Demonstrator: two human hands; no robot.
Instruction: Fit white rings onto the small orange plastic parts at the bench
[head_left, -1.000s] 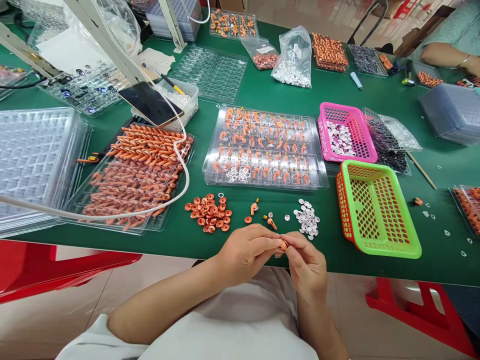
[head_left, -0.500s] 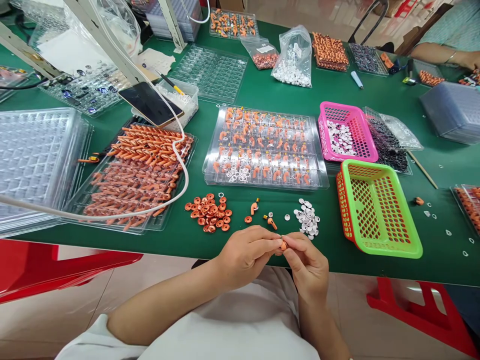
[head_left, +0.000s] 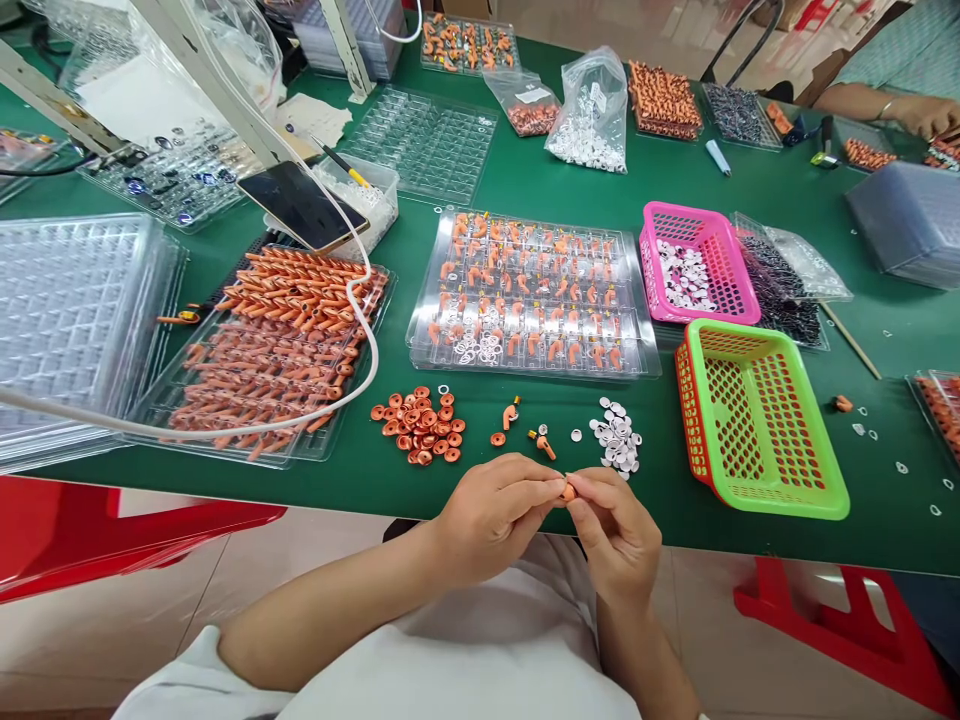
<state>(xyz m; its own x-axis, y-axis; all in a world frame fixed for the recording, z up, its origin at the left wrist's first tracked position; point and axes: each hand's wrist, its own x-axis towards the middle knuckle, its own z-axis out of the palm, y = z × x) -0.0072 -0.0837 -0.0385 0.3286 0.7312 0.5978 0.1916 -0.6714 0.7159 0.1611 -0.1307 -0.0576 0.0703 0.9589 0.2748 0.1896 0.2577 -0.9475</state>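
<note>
Close to the table's front edge, a small orange part (head_left: 569,492) is pinched between both my hands. The fingertips of my left hand (head_left: 495,515) are closed on its left side. My right hand (head_left: 619,535) grips it from the right with thumb and fingers. Most of the part is hidden by the fingers. Just beyond lie a curved orange piece (head_left: 511,413) with a yellow tip, another small orange piece (head_left: 546,445) and a single orange disc (head_left: 497,439). A pile of orange discs (head_left: 424,425) is at the left, and a pile of white discs (head_left: 616,440) at the right.
Behind the piles stands a clear tray (head_left: 525,365) of orange parts. A green basket (head_left: 836,490) and a pink basket (head_left: 646,240) are at the right. Trays of orange pieces (head_left: 277,350), a phone (head_left: 304,205) and a white cable (head_left: 367,350) occupy the left. A co-worker's hand (head_left: 919,115) is far right.
The view has shifted very slightly. Both my hands keep hold of the orange part at nearly the same spot, and the part looks slightly turned.
</note>
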